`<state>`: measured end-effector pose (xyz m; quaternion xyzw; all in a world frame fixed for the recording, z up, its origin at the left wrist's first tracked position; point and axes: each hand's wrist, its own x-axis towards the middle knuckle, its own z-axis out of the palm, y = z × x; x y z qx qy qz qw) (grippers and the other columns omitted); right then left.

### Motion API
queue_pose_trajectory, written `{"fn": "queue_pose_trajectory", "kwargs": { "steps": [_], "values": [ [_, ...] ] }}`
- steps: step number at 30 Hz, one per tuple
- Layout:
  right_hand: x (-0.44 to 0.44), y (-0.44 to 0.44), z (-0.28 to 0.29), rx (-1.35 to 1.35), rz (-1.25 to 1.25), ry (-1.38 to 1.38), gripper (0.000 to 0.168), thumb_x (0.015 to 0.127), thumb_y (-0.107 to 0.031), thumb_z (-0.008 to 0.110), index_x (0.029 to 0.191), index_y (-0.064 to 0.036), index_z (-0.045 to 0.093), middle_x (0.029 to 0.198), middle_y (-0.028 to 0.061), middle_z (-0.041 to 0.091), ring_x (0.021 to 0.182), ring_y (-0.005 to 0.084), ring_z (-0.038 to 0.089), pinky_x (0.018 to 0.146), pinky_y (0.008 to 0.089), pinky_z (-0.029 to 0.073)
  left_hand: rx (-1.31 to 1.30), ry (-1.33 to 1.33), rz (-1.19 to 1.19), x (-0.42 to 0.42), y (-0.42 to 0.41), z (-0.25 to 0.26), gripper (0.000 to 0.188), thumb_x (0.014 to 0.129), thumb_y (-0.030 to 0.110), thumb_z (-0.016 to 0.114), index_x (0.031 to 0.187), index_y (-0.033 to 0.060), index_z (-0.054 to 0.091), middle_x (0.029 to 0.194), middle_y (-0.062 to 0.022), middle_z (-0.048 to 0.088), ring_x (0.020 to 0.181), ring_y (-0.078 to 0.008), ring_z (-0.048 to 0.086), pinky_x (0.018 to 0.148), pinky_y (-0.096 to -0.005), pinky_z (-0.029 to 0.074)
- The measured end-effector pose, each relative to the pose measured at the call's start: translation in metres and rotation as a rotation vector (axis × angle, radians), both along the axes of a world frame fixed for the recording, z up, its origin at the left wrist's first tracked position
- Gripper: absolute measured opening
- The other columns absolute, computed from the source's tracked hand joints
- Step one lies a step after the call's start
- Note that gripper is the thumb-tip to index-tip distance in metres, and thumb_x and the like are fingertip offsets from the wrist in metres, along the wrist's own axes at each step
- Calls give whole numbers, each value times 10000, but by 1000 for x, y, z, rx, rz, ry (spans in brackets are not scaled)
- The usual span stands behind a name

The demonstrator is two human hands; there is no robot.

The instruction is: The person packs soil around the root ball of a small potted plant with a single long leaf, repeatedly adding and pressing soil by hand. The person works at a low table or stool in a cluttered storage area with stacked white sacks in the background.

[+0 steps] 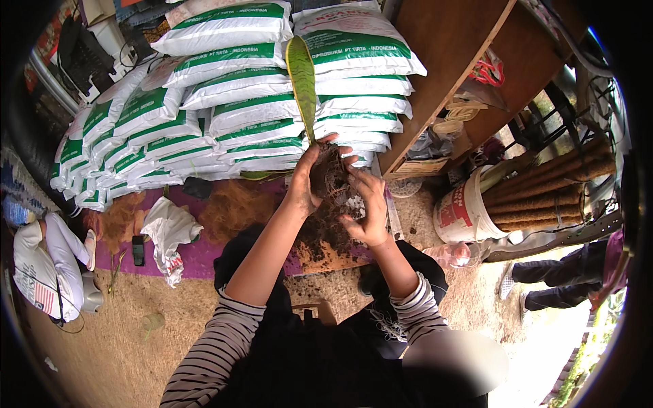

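Note:
My left hand (304, 181) is wrapped around the left side of a dark root ball (326, 171) with thin roots hanging from it. Out of its top rises one snake plant leaf (302, 76), green with yellow edges, nearly upright. My right hand (368, 204) is at the other side, its fingertips touching the soil and roots while the thumb stands apart lower down. Loose dark potting soil (321, 237) lies beneath my hands on a purple and orange sheet (326, 261). Part of the root ball is hidden by my fingers.
Stacked white-green sacks (255, 109) stand ahead, beside a wooden cabinet (449, 61). Brown fibre (237, 204), a crumpled white bag (171, 229) and a phone (138, 250) lie leftward. A bucket (459, 204) holds fibre poles (546, 199). People (48, 270) are at both sides.

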<state>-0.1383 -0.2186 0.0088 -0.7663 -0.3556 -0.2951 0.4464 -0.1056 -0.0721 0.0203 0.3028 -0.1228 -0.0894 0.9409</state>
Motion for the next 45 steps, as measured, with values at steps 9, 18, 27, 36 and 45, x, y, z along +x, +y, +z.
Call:
{"fn": "queue_pose_trajectory", "kwargs": {
  "steps": [9, 18, 27, 36, 45],
  "values": [
    [5, 9, -1, -126, -170, -64, 454, 627, -169, 719, 1071, -166, 620, 1213, 90, 487, 1062, 283, 450, 875, 398, 319, -48, 135, 12, 2, 8, -3, 462, 905, 396, 421, 1141, 5, 485, 954, -119, 570, 874, -246, 599, 756, -349, 533],
    [2, 17, 6, -328, -130, -52, 484, 660, -88, 667, 1133, -110, 566, 1160, 67, 536, 1051, 283, 479, 888, 393, 315, -48, 190, 122, 9, 13, -15, 230, 813, 248, 473, 840, 25, 520, 801, -89, 553, 854, -246, 571, 771, -357, 476],
    [5, 23, 3, -336, -59, -1, 577, 691, -240, 678, 1232, -166, 490, 1288, 92, 423, 1099, 302, 424, 861, 441, 322, -104, 254, 202, 12, 15, -6, 228, 846, 218, 454, 959, 29, 513, 772, -78, 544, 721, -207, 550, 665, -329, 478],
    [6, 25, 11, -432, -98, 131, 617, 673, -239, 692, 1249, -193, 474, 1328, 89, 357, 1149, 323, 345, 915, 483, 268, -41, 253, 134, 32, 22, -19, 121, 822, 184, 540, 826, 65, 519, 815, -56, 547, 790, -204, 562, 672, -324, 494],
    [29, 2, 14, -81, -20, 266, 504, 594, -227, 750, 1078, -173, 621, 1239, 59, 475, 1068, 272, 433, 930, 416, 258, -88, 265, -123, 36, 5, 14, 333, 859, 315, 513, 997, 12, 523, 846, -110, 600, 839, -249, 614, 724, -371, 539]
  ]
}}
